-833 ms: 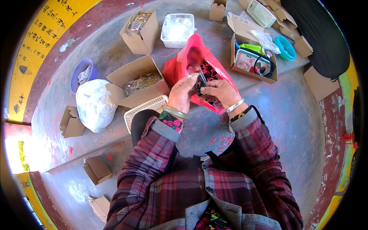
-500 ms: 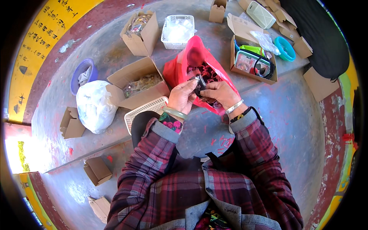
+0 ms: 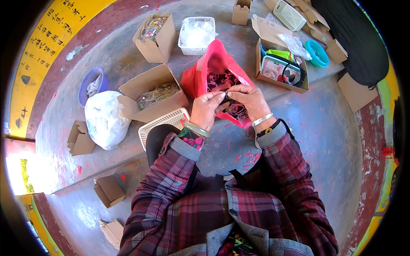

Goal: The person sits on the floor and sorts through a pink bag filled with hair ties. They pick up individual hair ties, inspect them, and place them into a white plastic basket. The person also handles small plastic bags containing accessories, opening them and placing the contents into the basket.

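My left hand (image 3: 206,109) and my right hand (image 3: 248,99) meet over the mouth of a red plastic bag (image 3: 200,77) that lies on the grey floor. Together their fingertips pinch a small dark item (image 3: 225,99), too small to make out. Dark tangled pieces fill the bag under my fingers. A pale green bangle sits on my left wrist and a silver one on my right. Plaid sleeves cover both forearms.
An open cardboard box (image 3: 151,91) of small goods and a white mesh basket (image 3: 164,126) lie left of my hands. A white bag (image 3: 104,119), a blue bowl (image 3: 89,81), more boxes (image 3: 156,40), a white basket (image 3: 196,36) and a box of items (image 3: 279,70) ring the spot.
Both hands stay together over the red bag, shifting slightly toward me while working the small dark item.
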`<state>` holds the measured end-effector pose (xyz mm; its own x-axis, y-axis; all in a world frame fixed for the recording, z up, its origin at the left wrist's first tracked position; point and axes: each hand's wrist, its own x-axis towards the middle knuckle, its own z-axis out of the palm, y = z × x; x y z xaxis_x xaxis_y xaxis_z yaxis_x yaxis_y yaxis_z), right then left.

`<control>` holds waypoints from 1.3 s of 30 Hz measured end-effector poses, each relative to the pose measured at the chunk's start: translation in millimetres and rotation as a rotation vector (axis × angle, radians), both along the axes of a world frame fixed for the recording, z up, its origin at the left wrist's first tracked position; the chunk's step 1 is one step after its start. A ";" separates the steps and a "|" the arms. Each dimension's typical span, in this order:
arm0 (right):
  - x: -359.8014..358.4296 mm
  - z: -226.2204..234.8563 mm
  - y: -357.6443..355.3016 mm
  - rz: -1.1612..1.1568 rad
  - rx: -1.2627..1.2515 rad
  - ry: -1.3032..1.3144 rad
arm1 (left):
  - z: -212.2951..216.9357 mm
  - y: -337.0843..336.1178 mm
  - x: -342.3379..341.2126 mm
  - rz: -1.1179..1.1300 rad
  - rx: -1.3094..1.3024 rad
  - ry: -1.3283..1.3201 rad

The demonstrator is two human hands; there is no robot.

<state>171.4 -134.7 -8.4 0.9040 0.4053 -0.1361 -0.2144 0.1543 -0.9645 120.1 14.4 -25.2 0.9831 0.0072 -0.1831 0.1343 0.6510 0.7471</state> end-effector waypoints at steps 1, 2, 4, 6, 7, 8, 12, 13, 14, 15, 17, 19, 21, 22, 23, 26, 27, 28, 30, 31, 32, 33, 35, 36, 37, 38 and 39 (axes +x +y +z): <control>0.4 -0.9 -0.2 -0.007 0.008 0.001 | 0.9 -0.7 0.0 0.013 -0.001 0.000; 0.6 -1.6 -0.4 -0.014 0.015 0.002 | 0.1 -0.2 0.2 0.015 -0.002 -0.001; -0.3 -1.9 0.8 -0.039 0.010 -0.010 | -3.4 2.2 0.8 0.020 -0.005 -0.003; -2.0 -1.5 2.8 -0.072 0.031 -0.005 | -6.9 2.7 1.7 0.024 -0.035 0.013; -3.2 -0.6 4.0 -0.092 0.054 0.007 | -7.8 2.9 2.0 0.026 -0.051 0.020; -4.1 0.1 5.0 -0.111 0.078 0.018 | -8.0 3.4 2.3 0.029 -0.060 0.014; -5.0 0.4 6.3 -0.102 0.110 0.007 | -6.9 6.0 3.6 0.030 -0.094 0.018; -4.8 0.6 6.5 -0.104 0.097 -0.001 | -6.3 6.5 3.7 0.029 -0.103 0.025; -4.7 0.8 6.6 -0.105 0.083 -0.008 | -6.0 6.3 3.4 0.028 -0.104 0.024; -4.4 1.2 6.2 -0.105 0.062 -0.010 | -5.4 6.0 2.9 0.027 -0.107 0.022; -4.0 1.8 5.1 -0.105 0.020 -0.014 | -5.6 6.4 2.0 0.026 -0.111 0.021; -4.1 -0.5 6.0 -0.114 0.118 0.056 | -6.7 7.1 1.8 0.023 -0.114 0.023; -3.1 -5.3 6.3 -0.111 0.205 0.125 | -4.2 7.5 1.8 0.011 -0.129 0.040; -1.4 -8.6 6.0 -0.104 0.243 0.159 | -2.3 7.3 1.8 0.004 -0.137 0.049; -0.5 -10.3 5.4 -0.098 0.280 0.193 | -0.3 6.9 1.3 -0.002 -0.149 0.048; 0.2 -11.2 3.4 -0.069 0.289 0.308 | 4.6 5.3 0.4 -0.019 -0.178 0.046; -0.2 -10.7 3.9 -0.071 0.294 0.304 | 6.2 5.1 0.4 -0.022 -0.180 0.045; -1.0 -9.8 4.9 -0.074 0.300 0.301 | 6.9 4.9 0.5 -0.026 -0.183 0.044; -1.5 -8.7 6.1 -0.085 0.289 0.278 | 1.7 6.2 1.3 -0.024 -0.191 0.035; -1.6 -8.3 6.5 -0.092 0.273 0.259 | -2.0 7.3 1.8 -0.023 -0.195 0.031; -1.7 -7.9 7.1 -0.100 0.257 0.239 | -5.8 9.0 2.9 -0.021 -0.208 0.035; -2.1 -7.8 8.4 -0.117 0.199 0.178 | -7.8 10.7 4.2 -0.020 -0.221 0.040; -3.6 -7.1 12.0 -0.151 0.083 0.056 | -10.1 12.4 4.8 -0.010 -0.235 0.048; -4.4 -6.3 12.2 -0.144 0.060 0.017 | -7.4 12.0 4.6 -0.002 -0.238 0.053; -5.1 -5.1 12.2 -0.137 0.037 -0.023 | -6.1 11.8 4.4 0.005 -0.241 0.057; -5.6 -4.6 12.2 -0.130 0.015 -0.062 | -7.3 12.0 4.6 -0.002 -0.255 0.060; -5.6 -5.3 12.4 -0.144 -0.002 -0.113 | -9.0 12.5 4.9 -0.009 -0.268 0.060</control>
